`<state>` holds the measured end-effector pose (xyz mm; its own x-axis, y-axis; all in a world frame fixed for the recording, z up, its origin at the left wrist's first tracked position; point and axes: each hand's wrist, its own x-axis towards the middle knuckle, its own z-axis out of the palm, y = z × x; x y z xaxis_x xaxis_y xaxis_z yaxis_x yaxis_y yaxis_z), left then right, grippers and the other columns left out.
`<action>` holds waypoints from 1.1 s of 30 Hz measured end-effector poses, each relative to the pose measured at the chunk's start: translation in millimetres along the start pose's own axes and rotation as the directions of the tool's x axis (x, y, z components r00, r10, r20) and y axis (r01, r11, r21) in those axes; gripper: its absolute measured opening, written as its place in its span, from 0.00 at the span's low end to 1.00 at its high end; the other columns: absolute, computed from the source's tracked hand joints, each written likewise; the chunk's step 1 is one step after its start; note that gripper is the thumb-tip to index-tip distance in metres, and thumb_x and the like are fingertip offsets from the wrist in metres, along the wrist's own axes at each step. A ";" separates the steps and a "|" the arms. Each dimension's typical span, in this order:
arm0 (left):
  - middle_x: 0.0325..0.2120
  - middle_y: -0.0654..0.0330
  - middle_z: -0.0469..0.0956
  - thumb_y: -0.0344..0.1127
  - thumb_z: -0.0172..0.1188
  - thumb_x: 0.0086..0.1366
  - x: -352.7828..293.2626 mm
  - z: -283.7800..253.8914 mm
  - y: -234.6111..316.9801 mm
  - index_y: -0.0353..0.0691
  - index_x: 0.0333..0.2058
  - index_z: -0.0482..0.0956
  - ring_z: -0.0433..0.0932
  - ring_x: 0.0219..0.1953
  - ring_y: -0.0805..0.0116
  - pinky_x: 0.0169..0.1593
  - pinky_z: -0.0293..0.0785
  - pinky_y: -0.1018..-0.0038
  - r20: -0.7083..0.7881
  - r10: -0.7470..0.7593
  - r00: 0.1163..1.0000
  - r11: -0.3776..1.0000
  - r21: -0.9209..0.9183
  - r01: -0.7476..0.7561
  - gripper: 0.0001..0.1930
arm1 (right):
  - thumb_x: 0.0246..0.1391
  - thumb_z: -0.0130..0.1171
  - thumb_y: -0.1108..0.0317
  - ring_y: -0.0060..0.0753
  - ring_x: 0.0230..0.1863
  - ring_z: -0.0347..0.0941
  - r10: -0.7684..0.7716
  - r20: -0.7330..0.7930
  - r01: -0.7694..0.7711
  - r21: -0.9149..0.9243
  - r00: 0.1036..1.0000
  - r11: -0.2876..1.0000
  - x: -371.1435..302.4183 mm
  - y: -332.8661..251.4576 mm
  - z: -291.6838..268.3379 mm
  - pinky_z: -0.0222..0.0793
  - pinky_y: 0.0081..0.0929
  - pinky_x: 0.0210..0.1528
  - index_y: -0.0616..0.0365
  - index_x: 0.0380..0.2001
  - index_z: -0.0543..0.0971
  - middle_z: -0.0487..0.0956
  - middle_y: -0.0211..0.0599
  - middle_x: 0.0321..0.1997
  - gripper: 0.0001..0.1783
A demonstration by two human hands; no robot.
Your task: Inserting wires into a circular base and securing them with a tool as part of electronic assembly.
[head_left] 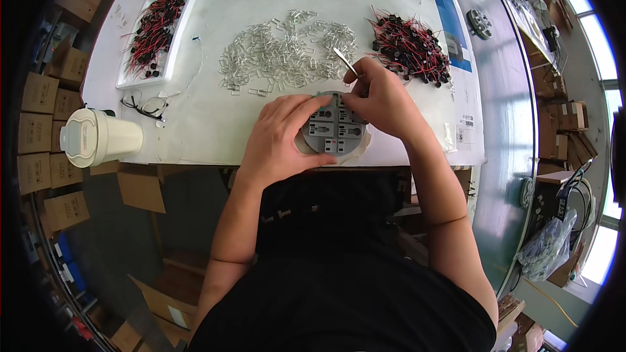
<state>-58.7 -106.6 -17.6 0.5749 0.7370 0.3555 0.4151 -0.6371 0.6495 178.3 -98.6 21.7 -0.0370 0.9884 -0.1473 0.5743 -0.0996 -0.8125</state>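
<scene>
A round grey fixture (336, 132) with dark slots and small recesses sits at the near edge of the table. My left hand (275, 135) curves round its left side, thumb at the near rim and fingertips at the far rim. My right hand (388, 99) bends over its far right part, thumb and fingertips touching down near the left fingertips. Out of the right fist sticks a slim silver metal tool (342, 58), perhaps tweezers, its end pointing away to the left. What the right fingertips press on is hidden. Beyond lies a loose pile of small metal clips (277, 55).
Black round parts with red wires (409, 49) are heaped at the right; more lie in a white tray (180, 34) at the left. Glasses (145, 108) and a cream lidded cup (104, 138) stand near the left edge. Another round fixture (480, 23) lies far right.
</scene>
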 end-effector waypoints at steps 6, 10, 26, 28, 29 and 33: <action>0.56 0.58 0.78 0.50 0.83 0.45 0.1 -2.1 -3.0 0.47 0.63 0.77 0.76 0.60 0.53 0.65 0.71 0.56 -0.006 0.014 1.000 1.000 -0.011 -0.014 0.45 | 0.56 0.72 0.70 0.18 0.29 0.75 0.014 0.044 -0.011 -0.065 0.999 0.998 8.9 -6.8 -0.1 0.72 0.26 0.32 0.65 0.42 0.80 0.80 0.32 0.26 0.14; 0.56 0.56 0.79 0.49 0.85 0.42 -3.3 -4.3 -1.0 0.44 0.63 0.78 0.77 0.59 0.50 0.64 0.71 0.55 -0.004 -0.012 1.000 1.000 -0.005 0.012 0.47 | 0.55 0.73 0.65 0.22 0.28 0.76 0.010 0.086 -0.008 -0.027 0.996 1.000 14.3 6.9 -8.1 0.72 0.28 0.31 0.66 0.38 0.82 0.81 0.36 0.26 0.16; 0.58 0.57 0.76 0.53 0.82 0.47 -2.9 -0.8 -3.5 0.50 0.66 0.75 0.75 0.60 0.51 0.65 0.70 0.56 0.036 0.014 0.999 1.000 0.017 -0.015 0.47 | 0.57 0.71 0.61 0.21 0.26 0.73 0.075 0.184 -0.072 -0.023 0.980 0.997 13.7 12.8 -14.6 0.71 0.29 0.31 0.69 0.29 0.83 0.80 0.38 0.23 0.17; 0.57 0.57 0.77 0.53 0.83 0.47 -1.8 -1.5 -2.0 0.48 0.65 0.76 0.76 0.60 0.52 0.65 0.70 0.56 0.028 0.020 0.999 0.999 0.025 -0.020 0.46 | 0.57 0.71 0.61 0.20 0.27 0.72 -0.039 0.194 0.017 0.116 0.980 0.993 12.2 19.1 -14.5 0.70 0.30 0.31 0.69 0.29 0.83 0.80 0.38 0.23 0.18; 0.56 0.56 0.78 0.53 0.83 0.47 -0.9 -1.2 -1.3 0.46 0.65 0.76 0.76 0.59 0.52 0.65 0.70 0.56 0.021 0.025 0.999 0.999 0.029 -0.026 0.46 | 0.57 0.71 0.61 0.20 0.27 0.72 -0.038 0.189 0.016 0.118 0.981 0.993 11.9 20.5 -13.6 0.70 0.30 0.31 0.69 0.29 0.83 0.80 0.38 0.23 0.18; 0.55 0.55 0.79 0.54 0.83 0.48 1.7 -3.7 4.5 0.43 0.64 0.77 0.77 0.59 0.52 0.64 0.71 0.56 0.028 0.050 0.998 0.998 0.047 -0.051 0.46 | 0.58 0.71 0.60 0.21 0.27 0.72 -0.061 0.129 0.058 0.031 0.990 0.998 9.9 22.2 -10.7 0.70 0.30 0.31 0.69 0.29 0.83 0.80 0.38 0.23 0.18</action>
<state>-58.4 -107.4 -11.6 0.6141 0.6979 0.3685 0.4179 -0.6837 0.5982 199.4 -89.8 8.2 -0.1771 0.9696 -0.1687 0.5454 -0.0460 -0.8369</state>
